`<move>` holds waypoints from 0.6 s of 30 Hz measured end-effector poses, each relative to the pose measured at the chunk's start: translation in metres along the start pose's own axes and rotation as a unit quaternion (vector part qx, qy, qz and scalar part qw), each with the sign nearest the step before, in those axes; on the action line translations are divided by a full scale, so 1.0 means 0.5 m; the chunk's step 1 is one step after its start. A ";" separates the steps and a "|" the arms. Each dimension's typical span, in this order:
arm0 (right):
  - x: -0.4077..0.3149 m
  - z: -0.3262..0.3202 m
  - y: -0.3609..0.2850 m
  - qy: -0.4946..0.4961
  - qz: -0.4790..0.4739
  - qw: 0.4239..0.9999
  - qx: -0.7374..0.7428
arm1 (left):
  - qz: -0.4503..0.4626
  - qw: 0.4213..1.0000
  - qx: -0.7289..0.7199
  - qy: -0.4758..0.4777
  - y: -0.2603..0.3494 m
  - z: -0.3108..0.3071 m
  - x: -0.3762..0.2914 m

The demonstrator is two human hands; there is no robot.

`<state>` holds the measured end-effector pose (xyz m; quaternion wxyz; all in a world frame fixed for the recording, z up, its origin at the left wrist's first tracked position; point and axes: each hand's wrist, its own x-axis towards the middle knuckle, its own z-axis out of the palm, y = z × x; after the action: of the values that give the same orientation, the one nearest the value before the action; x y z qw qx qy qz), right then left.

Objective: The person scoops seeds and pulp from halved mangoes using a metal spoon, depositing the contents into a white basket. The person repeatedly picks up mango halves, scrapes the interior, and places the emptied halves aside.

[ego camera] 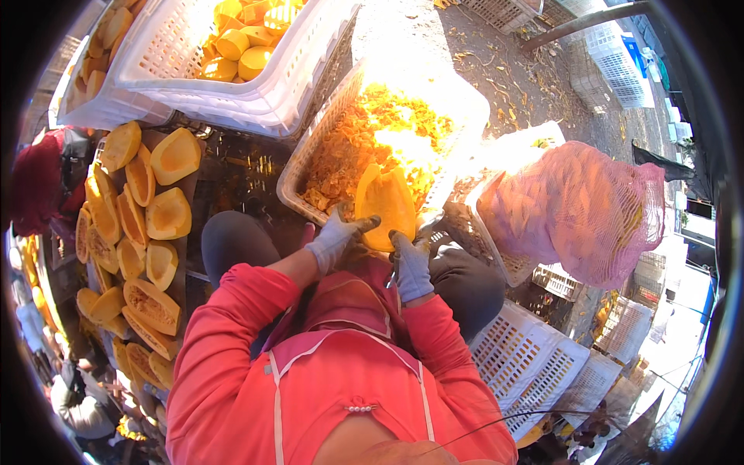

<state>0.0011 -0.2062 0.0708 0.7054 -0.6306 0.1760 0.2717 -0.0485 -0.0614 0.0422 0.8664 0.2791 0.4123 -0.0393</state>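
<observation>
A hollowed pumpkin half (385, 212) is held between my two gloved hands, over the near rim of a white plastic crate (296, 200) filled with orange pumpkin pulp (340, 154). My left hand (340, 235) grips the piece at its left side. My right hand (411, 258) is at its lower right edge, and a thin metal tool, perhaps a spoon or scraper, shows beside that palm; its full shape is hidden. Several halved pumpkins (168, 215) lie cut on a board to the left, some scooped out and others with pulp and seeds inside.
White crates (203, 87) with peeled pumpkin pieces (253, 49) stand at the upper left. To the right, a pink mesh sack (572, 215) rests on a crate. More stacked crates (523, 360) are at the lower right. Another person in dark red (40, 180) is at the far left.
</observation>
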 end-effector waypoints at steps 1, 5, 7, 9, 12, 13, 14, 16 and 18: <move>-0.012 0.022 0.003 0.005 -0.011 1.000 0.029 | -0.029 1.000 -0.009 -0.009 -0.014 -0.002 -0.029; -0.016 -0.004 0.063 -0.054 0.025 0.998 0.016 | 0.091 0.992 0.026 0.085 -0.053 -0.035 -0.024; -0.013 -0.055 0.047 -0.068 0.034 0.997 0.015 | 0.091 0.992 0.072 0.042 -0.005 -0.083 -0.005; -0.001 -0.077 -0.027 -0.071 -0.072 0.992 -0.070 | 0.103 0.988 0.109 0.020 0.055 -0.101 -0.021; 0.059 -0.120 -0.086 -0.160 -0.337 0.821 -0.431 | 0.075 0.970 0.232 -0.010 0.136 -0.106 -0.060; 0.031 -0.086 -0.159 -0.177 -0.388 0.717 -0.551 | 0.077 0.964 0.255 -0.018 0.147 -0.116 -0.073; 0.043 -0.083 -0.177 -0.199 -0.408 0.665 -0.594 | 0.079 0.956 0.281 -0.034 0.159 -0.110 -0.082; 0.039 -0.056 -0.212 -0.251 -0.422 0.578 -0.652 | 0.048 0.937 0.345 -0.042 0.185 -0.089 -0.113; 0.001 0.010 -0.234 -0.312 -0.416 0.508 -0.687 | 0.037 0.930 0.361 -0.061 0.198 -0.082 -0.139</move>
<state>0.0718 -0.2078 0.1643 0.0933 -0.7935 -0.5791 0.1622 -0.0929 0.0317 0.1175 0.7313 0.5852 0.3063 -0.1704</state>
